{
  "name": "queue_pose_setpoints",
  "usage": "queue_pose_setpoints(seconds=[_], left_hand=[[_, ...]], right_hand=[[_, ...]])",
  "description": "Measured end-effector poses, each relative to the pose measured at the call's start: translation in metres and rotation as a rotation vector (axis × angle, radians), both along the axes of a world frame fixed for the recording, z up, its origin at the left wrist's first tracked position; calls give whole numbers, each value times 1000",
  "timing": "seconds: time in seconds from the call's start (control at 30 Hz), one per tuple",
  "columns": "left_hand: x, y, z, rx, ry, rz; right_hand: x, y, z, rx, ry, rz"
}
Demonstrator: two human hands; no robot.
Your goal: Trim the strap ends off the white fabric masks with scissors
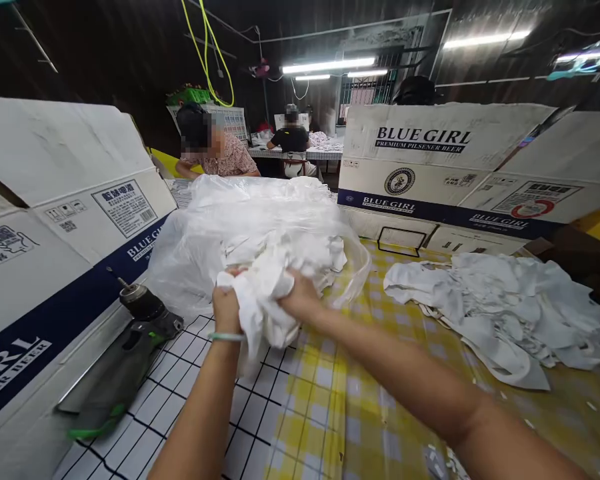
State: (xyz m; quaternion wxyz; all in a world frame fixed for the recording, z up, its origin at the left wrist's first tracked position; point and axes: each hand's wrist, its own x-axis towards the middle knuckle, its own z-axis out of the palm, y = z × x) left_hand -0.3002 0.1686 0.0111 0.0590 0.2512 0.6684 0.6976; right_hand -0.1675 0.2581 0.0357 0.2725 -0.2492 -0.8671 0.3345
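Observation:
My left hand (227, 306) and my right hand (301, 297) are both closed on a bunch of white cloth pieces (260, 303), held just above the table in front of me. A pale green band circles my left wrist. Right behind the bunch sits a clear plastic bag (205, 233) heaped with more white cloth pieces. A second loose pile of white cloth (505, 313) lies on the yellow checked tablecloth (330, 400) to my right, apart from both hands.
Blue Girl beer cartons stand as walls on the left (40, 267) and at the back right (445, 173). A dark cordless tool with green trim (125, 347) leans at the left carton. Two people sit at tables farther back (215, 150).

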Motion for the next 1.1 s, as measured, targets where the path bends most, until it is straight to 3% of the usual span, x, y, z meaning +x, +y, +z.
queue_pose_setpoints(seconds=[0.1,0.17,0.27,0.37,0.4,0.47,0.57,0.67,0.77,0.83,0.93,1.1], left_hand=[[14,-54,-20,-180,-55,-63],[22,-86,-28,-267,-84,-113],[43,-121,-30,-275,-105,-102],[84,-143,-34,-333,165,39],[101,-147,-37,-415,312,53],[132,-148,-47,-642,554,-25],[145,-134,-60,-873,660,-149],[117,-108,-60,-899,633,-104],[84,-82,-55,-892,579,0],[76,-75,-53,-907,555,13],[81,-89,-52,-935,562,-45],[113,-147,-32,-875,633,-64]], right_hand=[[23,-52,-33,97,-118,146],[42,-72,-41,144,-183,220],[66,-79,-27,180,-262,404],[73,-53,-1,92,-292,551],[70,-39,6,27,-291,455],[59,-10,13,-32,-300,81],[39,11,5,-39,-342,-113],[30,-12,-7,-17,-369,-142],[36,-59,-17,58,-329,-122],[46,-89,-26,102,-310,-97],[68,-127,-44,157,-291,-53],[122,-171,-52,238,-242,82]])
